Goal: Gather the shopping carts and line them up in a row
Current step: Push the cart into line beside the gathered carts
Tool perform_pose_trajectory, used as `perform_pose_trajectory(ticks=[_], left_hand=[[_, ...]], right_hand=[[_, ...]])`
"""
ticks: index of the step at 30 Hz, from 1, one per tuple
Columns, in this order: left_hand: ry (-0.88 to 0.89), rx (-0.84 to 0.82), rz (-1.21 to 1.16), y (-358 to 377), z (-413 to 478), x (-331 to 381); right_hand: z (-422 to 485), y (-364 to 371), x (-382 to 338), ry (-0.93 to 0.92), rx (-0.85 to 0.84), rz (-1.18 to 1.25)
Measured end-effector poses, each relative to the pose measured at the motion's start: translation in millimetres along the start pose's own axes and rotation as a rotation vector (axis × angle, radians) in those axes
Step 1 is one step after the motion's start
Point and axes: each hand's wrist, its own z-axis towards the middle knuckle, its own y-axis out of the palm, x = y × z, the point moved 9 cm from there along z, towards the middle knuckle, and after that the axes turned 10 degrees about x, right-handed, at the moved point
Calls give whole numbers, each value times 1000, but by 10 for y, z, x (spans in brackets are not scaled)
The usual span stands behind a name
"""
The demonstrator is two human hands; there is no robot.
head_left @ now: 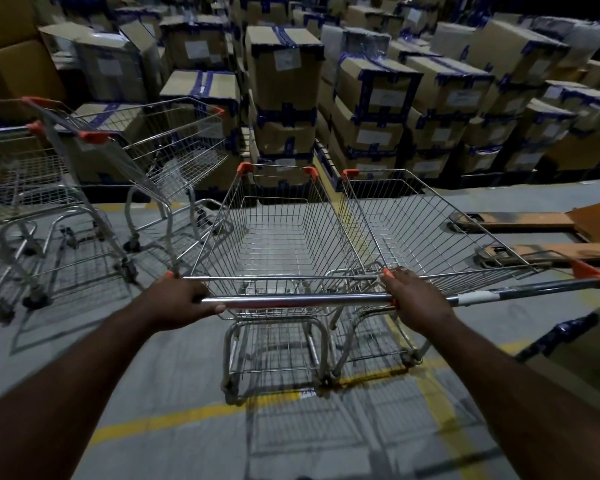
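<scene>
A wire shopping cart [278, 237] with orange corner caps stands straight ahead of me. My left hand [184, 297] grips the left end of its chrome handle bar [291, 301]. My right hand [414, 299] grips the right end of the same bar, where it meets the handle of a second cart [426, 230] standing close alongside on the right. Two more carts stand apart at the left: one [167, 150] angled away, and one [18, 188] at the frame's left edge. All baskets hold nothing.
Stacks of taped cardboard boxes [378, 98] wall off the far side. An orange pallet jack's forks [534, 237] lie on the floor at the right. Yellow lines [174, 419] cross the grey concrete floor in front of me. A dark taped box edge [568, 334] juts in at lower right.
</scene>
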Motion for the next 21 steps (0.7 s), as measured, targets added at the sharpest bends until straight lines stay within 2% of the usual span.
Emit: perform_pose_trajectory(ticks=[7,12,21], left_hand=[[-22,-79,100,138,10,-32],[-12,-63,71,156,6,63],[18,-32,74,104,-86,152]], right_hand=[[-45,-80,31,6,14,-31],[-68,-67,105,75,14,-38],[-68,-140,106,65,61,-7]])
